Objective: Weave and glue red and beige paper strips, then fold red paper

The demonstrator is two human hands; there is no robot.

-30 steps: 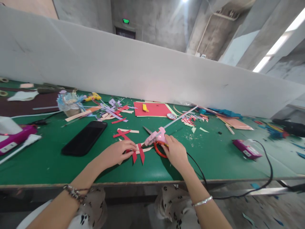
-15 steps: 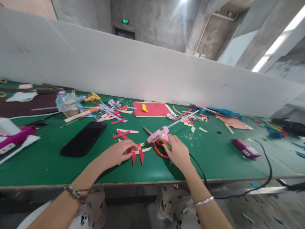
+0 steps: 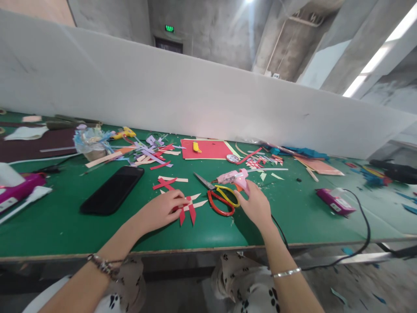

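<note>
Right hand (image 3: 256, 204) is closed around the handle of a pink hot-glue gun (image 3: 232, 177), fingers partly hidden. Nozzle points left above the blades of the scissors (image 3: 211, 187); a clear glue stick (image 3: 269, 169) projects from the rear, toward the right. Left hand (image 3: 166, 208) is half-curled, palm down, fingertips touching the left part of the woven paper strips (image 3: 192, 213); whether thumb and finger pinch the piece cannot be told. Woven piece, red and cream, lies on the green tabletop (image 3: 302, 224) near the near edge, left of the scissors' red and yellow handles. Black smartphone (image 3: 112, 191) lies left of the left hand. Red cardstock (image 3: 211, 151) lies on the far side.
</note>
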